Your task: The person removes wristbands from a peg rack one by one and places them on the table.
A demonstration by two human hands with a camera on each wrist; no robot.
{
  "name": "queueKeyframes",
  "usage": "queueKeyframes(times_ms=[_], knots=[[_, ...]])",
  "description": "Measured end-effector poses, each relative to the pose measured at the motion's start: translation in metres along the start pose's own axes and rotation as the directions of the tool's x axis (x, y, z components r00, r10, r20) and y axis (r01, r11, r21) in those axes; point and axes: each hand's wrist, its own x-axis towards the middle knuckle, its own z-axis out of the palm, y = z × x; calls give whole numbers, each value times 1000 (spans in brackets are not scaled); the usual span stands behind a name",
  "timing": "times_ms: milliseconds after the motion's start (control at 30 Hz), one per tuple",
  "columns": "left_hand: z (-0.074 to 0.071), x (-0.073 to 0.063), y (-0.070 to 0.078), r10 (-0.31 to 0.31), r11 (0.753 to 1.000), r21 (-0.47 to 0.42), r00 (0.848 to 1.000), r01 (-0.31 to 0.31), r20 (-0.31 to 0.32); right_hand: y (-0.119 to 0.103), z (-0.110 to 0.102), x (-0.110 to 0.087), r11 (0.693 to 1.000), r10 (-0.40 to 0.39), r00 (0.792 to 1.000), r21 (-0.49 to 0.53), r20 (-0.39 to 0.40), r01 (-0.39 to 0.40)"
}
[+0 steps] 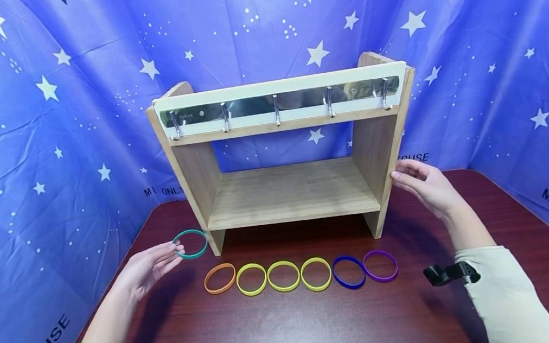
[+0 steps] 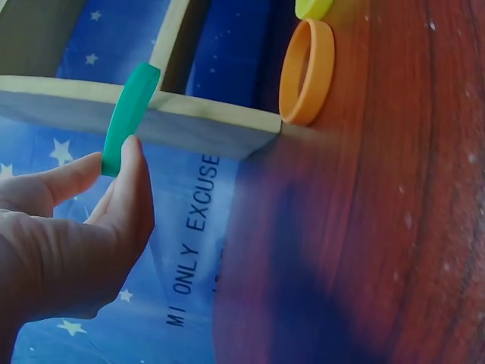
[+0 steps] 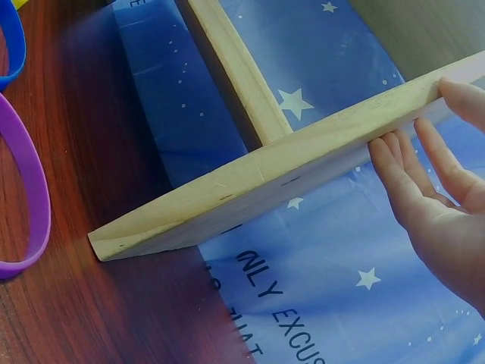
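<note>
My left hand pinches a green silicone wristband between thumb and fingers. It holds the band above the table, by the lower left leg of a wooden rack. In the left wrist view the green band stands edge-on at the fingertips and overlaps the rack's side panel. My right hand touches the rack's right side panel. Seen from the right wrist, the thumb lies at the panel's front edge, with fairly straight fingers against its outer face.
On the dark red table lies a row of wristbands: orange, several yellow ones, blue and purple. A metal strip with several hooks spans the rack's top. Blue star-printed cloth surrounds the table.
</note>
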Motion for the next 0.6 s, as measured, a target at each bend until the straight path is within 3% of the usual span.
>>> queueKeyframes(times_ms=[133, 600], knots=[[-6, 1, -4, -30, 999, 12, 999, 30, 17, 0, 0, 0, 1000, 2, 1000, 3, -2, -2], [-18, 0, -16, -150, 972, 170, 984, 164, -97, 1, -2, 0, 1000, 9, 1000, 14, -9, -9]])
